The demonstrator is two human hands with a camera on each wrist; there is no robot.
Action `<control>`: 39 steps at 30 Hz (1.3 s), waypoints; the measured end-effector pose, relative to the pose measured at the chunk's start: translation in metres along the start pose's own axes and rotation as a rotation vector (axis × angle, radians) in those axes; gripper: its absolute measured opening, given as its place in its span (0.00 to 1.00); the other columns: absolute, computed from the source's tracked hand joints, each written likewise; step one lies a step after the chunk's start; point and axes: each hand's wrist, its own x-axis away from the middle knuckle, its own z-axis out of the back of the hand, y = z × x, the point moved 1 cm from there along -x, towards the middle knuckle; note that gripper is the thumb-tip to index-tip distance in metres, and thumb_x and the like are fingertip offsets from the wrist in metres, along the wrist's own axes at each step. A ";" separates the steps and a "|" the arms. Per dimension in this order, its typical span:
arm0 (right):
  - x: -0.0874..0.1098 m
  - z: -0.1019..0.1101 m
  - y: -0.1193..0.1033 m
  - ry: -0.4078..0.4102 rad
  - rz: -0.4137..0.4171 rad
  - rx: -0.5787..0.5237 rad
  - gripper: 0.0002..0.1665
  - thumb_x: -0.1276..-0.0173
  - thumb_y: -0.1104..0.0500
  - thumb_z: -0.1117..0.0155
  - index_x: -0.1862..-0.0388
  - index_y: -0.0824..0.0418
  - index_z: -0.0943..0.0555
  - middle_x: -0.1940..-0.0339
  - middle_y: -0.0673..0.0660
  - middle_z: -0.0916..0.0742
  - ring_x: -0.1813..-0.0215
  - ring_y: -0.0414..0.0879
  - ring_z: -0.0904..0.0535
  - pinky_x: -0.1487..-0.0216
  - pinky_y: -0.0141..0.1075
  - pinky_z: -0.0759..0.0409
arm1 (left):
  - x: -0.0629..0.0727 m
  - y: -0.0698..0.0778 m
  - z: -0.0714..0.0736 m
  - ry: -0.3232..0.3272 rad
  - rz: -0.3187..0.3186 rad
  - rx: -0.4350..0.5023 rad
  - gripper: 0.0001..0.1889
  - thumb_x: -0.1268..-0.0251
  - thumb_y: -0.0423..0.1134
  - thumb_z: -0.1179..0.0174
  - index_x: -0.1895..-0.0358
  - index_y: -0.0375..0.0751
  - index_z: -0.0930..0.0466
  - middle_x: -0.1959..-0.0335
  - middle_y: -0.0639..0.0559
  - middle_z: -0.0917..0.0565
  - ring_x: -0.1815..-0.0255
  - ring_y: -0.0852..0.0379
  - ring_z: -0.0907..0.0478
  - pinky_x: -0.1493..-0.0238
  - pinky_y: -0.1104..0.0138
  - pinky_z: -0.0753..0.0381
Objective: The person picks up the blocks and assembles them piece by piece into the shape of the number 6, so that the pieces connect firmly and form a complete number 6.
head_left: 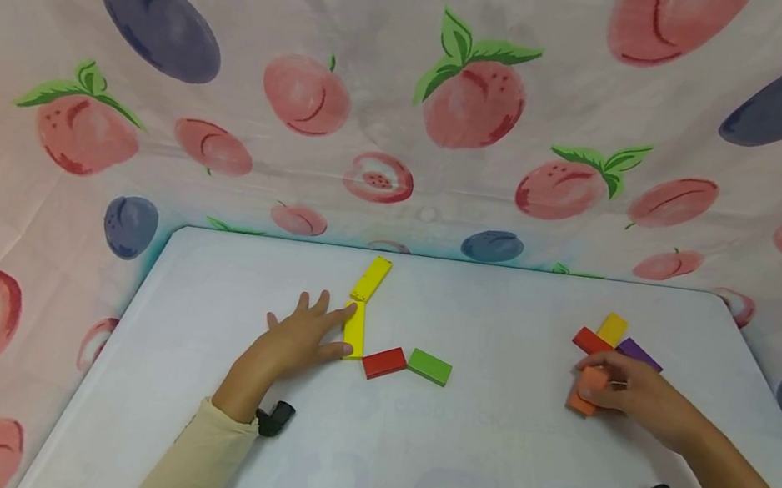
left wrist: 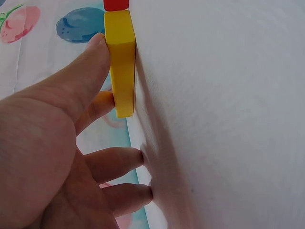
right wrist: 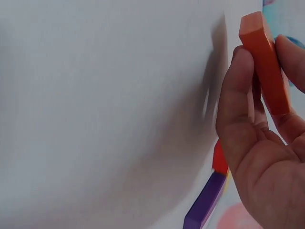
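Pinching orange block (head_left: pixel 594 381) between thumb and fingers of right hand (head_left: pixel 635 390), near red block (head_left: pixel 590 340) and purple block (head_left: pixel 642 354) on right of white tabletop (head_left: pixel 480 460). Resting left hand (head_left: pixel 301 338), spread-fingered, against long edge of nearer yellow block (head_left: pixel 356 332). Expecting light, stiff, slightly slippery handling; best taken by long sides. Unable to tell: lower orange patch (head_left: pixel 579 405), same block or another. Losing purple block's end below right wrist view.

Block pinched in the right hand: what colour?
Orange block; shows best in the right wrist view.
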 end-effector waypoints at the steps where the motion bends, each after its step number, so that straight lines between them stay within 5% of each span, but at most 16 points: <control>1: 0.000 -0.001 -0.001 -0.006 -0.001 -0.009 0.29 0.27 0.44 0.34 0.33 0.56 0.24 0.33 0.65 0.23 0.34 0.62 0.30 0.49 0.39 0.21 | 0.000 0.000 0.000 -0.001 0.002 0.000 0.37 0.31 0.58 0.37 0.21 0.64 0.39 0.16 0.37 0.47 0.16 0.28 0.59 0.36 0.17 0.58; 21: -0.012 -0.029 -0.029 -0.120 0.020 -0.237 0.31 0.28 0.50 0.32 0.32 0.63 0.26 0.47 0.63 0.20 0.48 0.52 0.22 0.53 0.36 0.14 | -0.001 0.000 0.000 -0.004 0.007 0.002 0.37 0.31 0.57 0.37 0.21 0.64 0.39 0.16 0.38 0.47 0.16 0.28 0.60 0.35 0.17 0.59; 39: -0.026 -0.056 -0.051 -0.169 0.034 -0.220 0.28 0.29 0.49 0.31 0.35 0.60 0.23 0.49 0.62 0.19 0.49 0.53 0.22 0.53 0.37 0.15 | -0.001 0.000 0.000 -0.005 0.002 0.006 0.37 0.31 0.57 0.37 0.21 0.63 0.39 0.17 0.37 0.47 0.17 0.28 0.59 0.36 0.17 0.58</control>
